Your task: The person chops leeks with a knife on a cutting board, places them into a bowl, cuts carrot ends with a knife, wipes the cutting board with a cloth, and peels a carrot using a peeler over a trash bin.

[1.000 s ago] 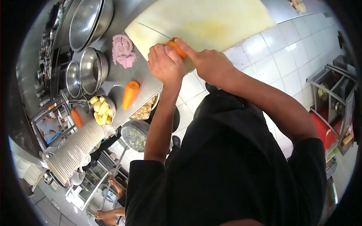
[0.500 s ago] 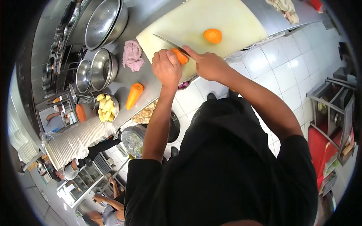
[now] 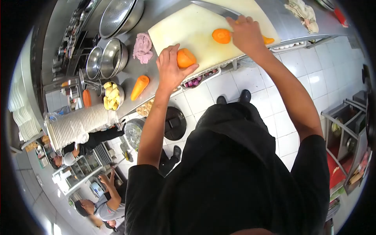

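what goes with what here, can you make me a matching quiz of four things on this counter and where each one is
Things:
1. carrot chunk
2. whole carrot
3. knife
4. pink cloth

Places:
A. lying on the steel counter between the bowl of yellow pieces and the board
B. bunched on the counter just left of the cutting board
C. in the left hand, at the board's near edge
D. in the right hand, blade over the far side of the board

Pairs: 1-C, 2-A, 3-D, 4-B
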`<state>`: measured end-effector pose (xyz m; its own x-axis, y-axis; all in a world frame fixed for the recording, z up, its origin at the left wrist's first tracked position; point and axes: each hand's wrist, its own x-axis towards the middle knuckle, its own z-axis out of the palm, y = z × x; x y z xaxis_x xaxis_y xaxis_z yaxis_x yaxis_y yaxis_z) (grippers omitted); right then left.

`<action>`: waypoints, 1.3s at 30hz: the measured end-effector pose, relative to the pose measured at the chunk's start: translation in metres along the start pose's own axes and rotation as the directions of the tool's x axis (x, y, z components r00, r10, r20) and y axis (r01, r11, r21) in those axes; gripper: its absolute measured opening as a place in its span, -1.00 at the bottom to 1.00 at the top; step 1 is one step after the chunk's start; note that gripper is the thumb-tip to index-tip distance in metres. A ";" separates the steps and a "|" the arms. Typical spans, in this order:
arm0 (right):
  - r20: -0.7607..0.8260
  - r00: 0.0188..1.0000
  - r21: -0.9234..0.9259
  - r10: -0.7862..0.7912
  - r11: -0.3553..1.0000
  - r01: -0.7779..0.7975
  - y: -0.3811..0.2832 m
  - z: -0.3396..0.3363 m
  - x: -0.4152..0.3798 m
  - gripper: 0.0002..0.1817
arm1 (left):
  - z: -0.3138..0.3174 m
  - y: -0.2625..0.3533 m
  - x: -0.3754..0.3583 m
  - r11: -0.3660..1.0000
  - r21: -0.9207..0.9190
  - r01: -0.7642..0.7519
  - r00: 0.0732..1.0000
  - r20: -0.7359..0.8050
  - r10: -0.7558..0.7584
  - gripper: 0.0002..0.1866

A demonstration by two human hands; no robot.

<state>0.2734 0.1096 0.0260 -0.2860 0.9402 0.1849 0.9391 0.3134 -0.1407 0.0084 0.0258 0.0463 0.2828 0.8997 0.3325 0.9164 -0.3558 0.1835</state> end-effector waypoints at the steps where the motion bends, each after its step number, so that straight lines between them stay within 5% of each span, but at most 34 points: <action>1: -0.026 0.998 0.062 -0.065 0.996 0.066 -0.003 0.006 0.000 -0.45 | -0.003 0.002 -0.001 0.999 -0.018 0.033 0.998 0.062 -0.032 -0.17; 6: -0.076 0.953 0.314 -0.294 0.900 0.303 -0.011 0.044 0.008 -0.46 | -0.001 -0.008 -0.002 0.984 -0.096 0.149 0.975 0.182 -0.130 -0.19; 9: 0.081 0.972 0.342 -0.219 0.923 0.180 -0.019 0.023 0.010 -0.48 | 0.006 -0.007 -0.007 0.974 -0.119 0.195 0.980 0.069 -0.188 -0.26; 13: 0.052 0.990 0.458 -0.132 0.884 0.093 -0.022 0.032 0.007 -0.49 | -0.002 0.010 -0.020 0.876 -0.343 0.340 0.917 -0.085 -0.389 -0.29; 16: 0.052 0.996 0.479 -0.071 0.877 0.038 -0.021 0.030 0.006 -0.56 | -0.022 0.033 -0.035 0.585 -0.656 0.477 0.773 -0.005 -0.635 -0.30; 18: 0.084 0.996 0.563 -0.030 0.826 -0.023 -0.021 0.023 0.005 -0.57 | -0.028 0.028 -0.051 0.150 -0.915 0.374 0.678 0.159 -0.718 -0.35; 19: 0.102 0.995 0.603 -0.007 0.795 -0.056 -0.022 0.021 0.004 -0.58 | -0.033 0.025 -0.058 -0.089 -0.955 0.283 0.643 0.258 -0.721 -0.38; 23: 0.089 0.996 0.702 0.030 0.707 -0.084 -0.044 0.023 -0.002 -0.62 | -0.069 0.014 -0.092 -0.636 -0.769 -0.069 0.653 0.447 -0.611 -0.45; 28: 0.359 0.932 0.832 0.043 0.438 -0.340 -0.118 -0.008 -0.029 -0.67 | -0.096 -0.013 -0.143 -0.740 -0.587 -0.329 0.570 0.501 -0.651 -0.43; 34: 0.393 0.912 0.871 -0.117 0.364 -0.329 -0.204 0.004 -0.058 -0.69 | -0.128 -0.047 -0.214 -0.706 -0.581 -0.406 0.519 0.489 -0.701 -0.45; 39: 0.470 0.758 0.690 -0.452 0.723 0.003 -0.264 0.055 -0.087 -0.69 | -0.138 -0.051 -0.291 -0.620 -0.686 -0.381 0.388 0.490 -0.781 -0.47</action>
<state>0.0395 -0.0473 -0.0067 -0.7305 0.6341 -0.2536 0.5472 0.3213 -0.7729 -0.1595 -0.2523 0.0676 -0.4667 0.7507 -0.4676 -0.8703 -0.2957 0.3939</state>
